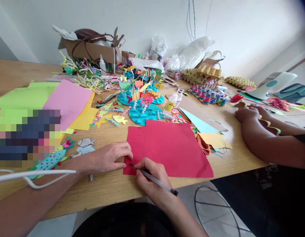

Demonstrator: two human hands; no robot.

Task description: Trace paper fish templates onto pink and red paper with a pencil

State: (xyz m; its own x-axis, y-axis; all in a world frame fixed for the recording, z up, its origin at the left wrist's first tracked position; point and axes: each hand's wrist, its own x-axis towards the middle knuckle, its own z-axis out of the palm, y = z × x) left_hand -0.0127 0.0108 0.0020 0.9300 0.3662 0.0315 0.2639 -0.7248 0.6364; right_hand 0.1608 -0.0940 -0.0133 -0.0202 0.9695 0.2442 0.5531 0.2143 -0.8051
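A large red sheet (pixel 172 144) lies on the wooden table, with a second red piece (pixel 136 141) along its left side. My right hand (pixel 152 176) is closed around a clear pen (pixel 158 181), its tip on the lower left of the red paper. Beside it, my left hand (pixel 113 157) rests flat with fingers spread, fingertips on the paper's left edge. Grey and pale blue fish cutouts (pixel 85 146) lie just behind my left wrist. A spotted blue paper fish (pixel 50 161) is farther left.
Blue bases with paper fish (pixel 142 112) stand behind the red sheet, near glue bottles (pixel 170 101). Pink paper (pixel 68 102) and yellow paper (pixel 85 117) lie left. At the right are another person's arms (pixel 266 131), painted egg cartons (pixel 209 95) and a white device (pixel 270 85).
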